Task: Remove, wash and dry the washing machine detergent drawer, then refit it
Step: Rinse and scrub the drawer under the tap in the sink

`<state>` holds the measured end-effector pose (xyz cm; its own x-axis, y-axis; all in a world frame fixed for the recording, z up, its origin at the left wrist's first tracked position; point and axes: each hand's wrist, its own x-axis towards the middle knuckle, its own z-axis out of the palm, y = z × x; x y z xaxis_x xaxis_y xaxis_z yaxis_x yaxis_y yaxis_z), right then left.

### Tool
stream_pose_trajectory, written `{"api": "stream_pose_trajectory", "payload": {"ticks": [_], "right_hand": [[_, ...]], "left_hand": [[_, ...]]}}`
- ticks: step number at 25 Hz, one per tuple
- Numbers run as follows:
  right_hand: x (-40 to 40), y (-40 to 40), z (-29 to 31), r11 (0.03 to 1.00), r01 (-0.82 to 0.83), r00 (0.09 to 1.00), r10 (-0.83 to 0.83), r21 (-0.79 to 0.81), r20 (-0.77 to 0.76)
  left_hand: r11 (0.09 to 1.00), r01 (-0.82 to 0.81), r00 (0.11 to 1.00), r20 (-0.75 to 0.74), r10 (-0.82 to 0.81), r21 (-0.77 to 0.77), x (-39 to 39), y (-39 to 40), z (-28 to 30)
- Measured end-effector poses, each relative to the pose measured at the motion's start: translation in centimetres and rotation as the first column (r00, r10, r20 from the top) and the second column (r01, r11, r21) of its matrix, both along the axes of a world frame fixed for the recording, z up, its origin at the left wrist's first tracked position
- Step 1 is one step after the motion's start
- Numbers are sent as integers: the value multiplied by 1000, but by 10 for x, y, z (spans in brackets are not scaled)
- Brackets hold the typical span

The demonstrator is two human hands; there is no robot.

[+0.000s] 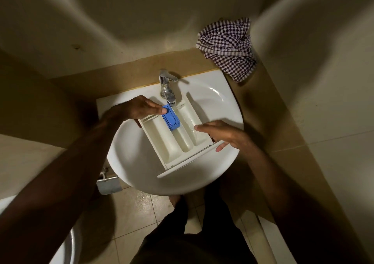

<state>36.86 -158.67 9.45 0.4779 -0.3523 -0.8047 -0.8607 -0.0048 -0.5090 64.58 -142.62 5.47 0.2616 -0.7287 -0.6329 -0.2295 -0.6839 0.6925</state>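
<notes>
Removed and mid-wash: white plastic three-compartment detergent drawer [178, 136] with blue insert, lying in the white basin under the chrome tap [168, 90], left hand [139, 108] gripping its far end, right hand [220, 134] flat-fingered against its side; drying with the checked cloth [226, 47] behind the tap and refitting left.

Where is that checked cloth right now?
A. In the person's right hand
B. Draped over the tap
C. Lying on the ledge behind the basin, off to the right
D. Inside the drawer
C: the checked cloth lies crumpled on the ledge behind the basin, right of the tap, while both hands are at the drawer.
</notes>
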Motion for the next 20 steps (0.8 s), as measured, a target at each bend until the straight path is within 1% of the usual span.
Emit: {"api": "stream_pose_trajectory", "payload": {"ticks": [2, 4, 6, 7, 8, 10, 11, 12, 13, 14, 15, 16, 17, 18, 19, 20], "right_hand": [[6, 13, -7, 980, -115, 992, 107, -164, -61], [4, 23, -15, 928, -172, 984, 145, -330, -106], [-2, 32, -24, 867, -188, 982, 153, -462, -112], [-5, 36, -28, 835, -190, 982, 156, -516, -110], [-7, 38, -30, 802, -193, 981, 158, -565, -111], [-8, 42, -34, 734, -199, 980, 163, -650, -115], [-9, 43, -35, 706, -198, 980, 162, -680, -118], [-8, 44, -37, 689, -197, 980, 157, -697, -122], [-8, 45, -37, 684, -199, 980, 152, -702, -129], [-7, 46, -37, 679, -206, 979, 144, -705, -147], [-6, 47, -38, 657, -226, 974, 150, -720, -169], [-5, 48, -38, 614, -245, 969, 174, -751, -174], [-5, 50, -39, 555, -252, 962, 233, -793, -143], [-3, 53, -41, 482, -253, 937, 338, -839, -88], [0, 54, -43, 414, -251, 880, 475, -875, -28], [7, 53, -44, 341, -260, 790, 613, -904, 4]], "left_hand": [[999, 31, 999, 43, -31, -4, -4, -4, 6], [998, -5, 997, 82, 10, -58, -11, -7, 9], [984, -154, 977, 137, 166, -93, -23, -7, 12], [962, -248, 949, 169, 265, -114, -31, -6, 12], [928, -335, 909, 203, 364, -163, -40, -3, 10], [818, -480, 799, 227, 557, -316, -59, 12, -5], [751, -546, 748, 188, 637, -372, -70, 21, -14], [684, -621, 700, 122, 704, -384, -81, 29, -23], [628, -694, 657, 47, 753, -351, -91, 36, -29], [598, -747, 631, -24, 776, -290, -101, 40, -33], [592, -775, 623, -104, 775, -221, -108, 41, -34], [609, -778, 628, -188, 755, -157, -113, 39, -31], [630, -769, 633, -263, 728, -105, -117, 36, -25], [645, -759, 637, -307, 707, -88, -117, 33, -23], [647, -757, 638, -324, 699, -94, -117, 31, -21], [644, -758, 638, -327, 697, -104, -117, 30, -23]]}}
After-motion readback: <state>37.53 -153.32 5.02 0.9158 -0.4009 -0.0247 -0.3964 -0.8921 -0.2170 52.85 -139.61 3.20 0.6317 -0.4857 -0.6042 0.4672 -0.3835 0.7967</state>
